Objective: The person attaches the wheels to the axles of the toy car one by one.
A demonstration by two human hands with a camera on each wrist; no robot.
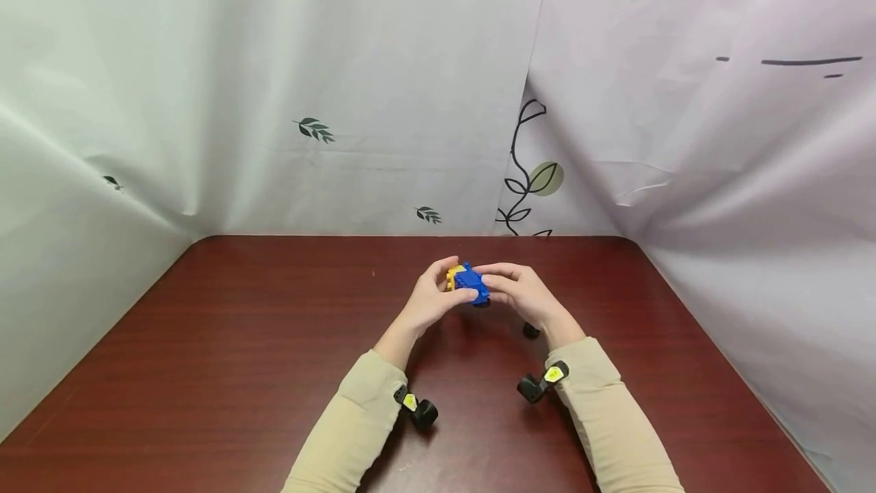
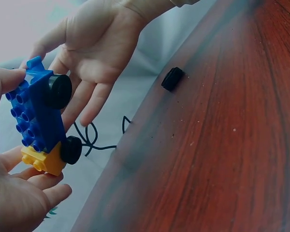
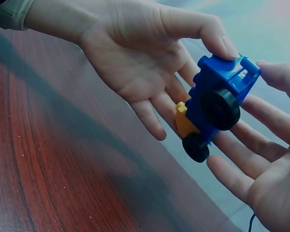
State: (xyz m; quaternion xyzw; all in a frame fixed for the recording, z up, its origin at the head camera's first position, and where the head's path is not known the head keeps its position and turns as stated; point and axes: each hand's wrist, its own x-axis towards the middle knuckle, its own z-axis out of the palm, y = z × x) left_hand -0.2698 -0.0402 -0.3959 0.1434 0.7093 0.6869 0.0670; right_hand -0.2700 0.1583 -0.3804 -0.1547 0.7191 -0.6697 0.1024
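Observation:
A small toy car [image 1: 471, 284] of studded blue bricks, with a yellow brick at one end and black wheels, is held up over the table between both hands. My left hand [image 1: 430, 297] grips it, the thumb on the blue end and the fingers behind the yellow brick [image 2: 47, 159]. My right hand [image 1: 522, 292] pinches the other end, its thumb at the blue hook-like piece [image 3: 251, 67] and fingertips close to the black wheel [image 3: 221, 109]. In the left wrist view the right palm faces the camera, its remaining fingers loosely extended.
A loose black wheel [image 2: 172, 79] lies on the reddish-brown wooden table [image 1: 274, 371], near the right wrist in the head view. Black cord [image 2: 94, 145] shows beyond the table edge. Pale printed cloth [image 1: 411, 82] hangs behind and at both sides.

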